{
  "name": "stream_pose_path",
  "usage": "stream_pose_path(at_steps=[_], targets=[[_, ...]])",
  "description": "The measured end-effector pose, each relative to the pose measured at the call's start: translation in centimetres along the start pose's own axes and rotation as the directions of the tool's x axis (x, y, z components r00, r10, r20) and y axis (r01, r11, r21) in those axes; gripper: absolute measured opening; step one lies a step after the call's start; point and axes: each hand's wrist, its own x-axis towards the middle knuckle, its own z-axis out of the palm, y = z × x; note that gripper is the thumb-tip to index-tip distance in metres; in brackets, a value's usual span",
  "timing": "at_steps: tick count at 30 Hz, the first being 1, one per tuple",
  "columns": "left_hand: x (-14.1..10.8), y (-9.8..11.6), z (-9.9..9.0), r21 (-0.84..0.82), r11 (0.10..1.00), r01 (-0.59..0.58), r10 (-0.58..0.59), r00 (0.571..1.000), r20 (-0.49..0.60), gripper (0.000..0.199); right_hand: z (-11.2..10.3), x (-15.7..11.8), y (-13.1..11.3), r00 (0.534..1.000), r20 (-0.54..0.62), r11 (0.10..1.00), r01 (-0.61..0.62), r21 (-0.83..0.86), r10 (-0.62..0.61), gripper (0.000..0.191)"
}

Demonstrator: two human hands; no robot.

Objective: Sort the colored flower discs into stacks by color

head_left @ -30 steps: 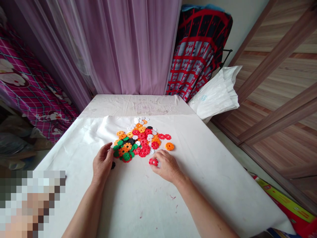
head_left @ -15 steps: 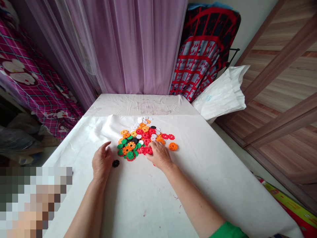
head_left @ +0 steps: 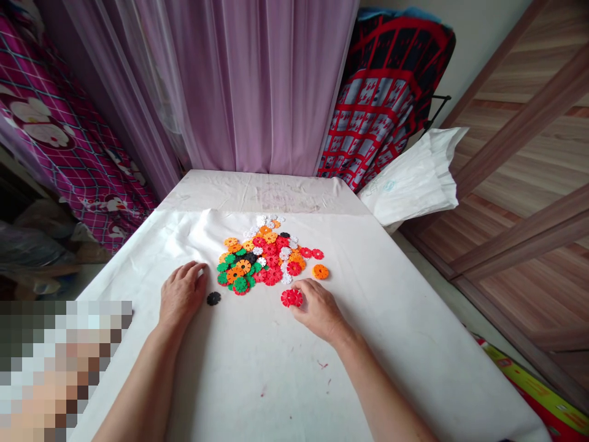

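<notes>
A pile of notched plastic discs (head_left: 271, 258) in red, orange, green, white and black lies mid-table. My right hand (head_left: 319, 307) is at the pile's near right side, its thumb and fingers closed around red discs (head_left: 291, 298) just apart from the pile. Left of the pile, my left hand (head_left: 183, 291) rests on the cloth with fingers spread a little and nothing in it. A lone black disc (head_left: 214, 298) lies just right of that hand. To the right of the pile are orange discs (head_left: 321, 271).
The table (head_left: 248, 368) wears a white cloth, wrinkled behind the pile. A white bag (head_left: 414, 181) stands beyond its right edge, near a red and black checked cloth (head_left: 372, 104). Purple curtains (head_left: 262, 86) hang behind. A pixelated patch covers the lower left.
My right hand has drawn back toward me and right, bringing red discs out of the pile. My left hand has shifted slightly left and turned flatter on the cloth.
</notes>
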Motion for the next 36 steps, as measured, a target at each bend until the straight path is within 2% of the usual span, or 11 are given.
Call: stream_pose_path(at_steps=[5,12,23,28,32,36], targets=[[-0.2,0.3,-0.7,0.011,0.999,0.044,-0.044,0.998,0.053,0.043,0.7,0.7,-0.5,0.999,0.036,0.998,-0.005,-0.067,0.007,0.029],[-0.3,0.3,-0.6,-0.023,0.998,0.056,-0.055,0.998,0.032,0.041,0.9,0.8,-0.9,0.999,0.047,0.992,0.000,-0.127,0.006,0.025],[-0.2,0.1,-0.6,-0.054,0.997,0.055,-0.054,0.998,0.020,0.041,1.4,2.1,1.2,0.998,-0.046,0.982,-0.049,-0.184,0.041,0.021],[-0.2,0.0,-0.5,-0.055,0.997,0.050,-0.049,0.999,0.021,0.041,1.0,2.3,1.3,0.997,-0.068,0.988,-0.041,-0.149,0.031,0.021],[-0.2,0.0,-0.5,-0.050,0.998,0.049,-0.048,0.999,0.018,0.041,-0.1,4.1,1.6,0.992,-0.103,0.983,-0.095,-0.155,0.079,0.012],[-0.2,0.0,-0.4,-0.046,0.998,0.050,-0.050,0.999,0.013,0.040,-0.5,6.4,1.9,0.995,-0.015,0.967,-0.097,-0.235,0.096,0.015]])
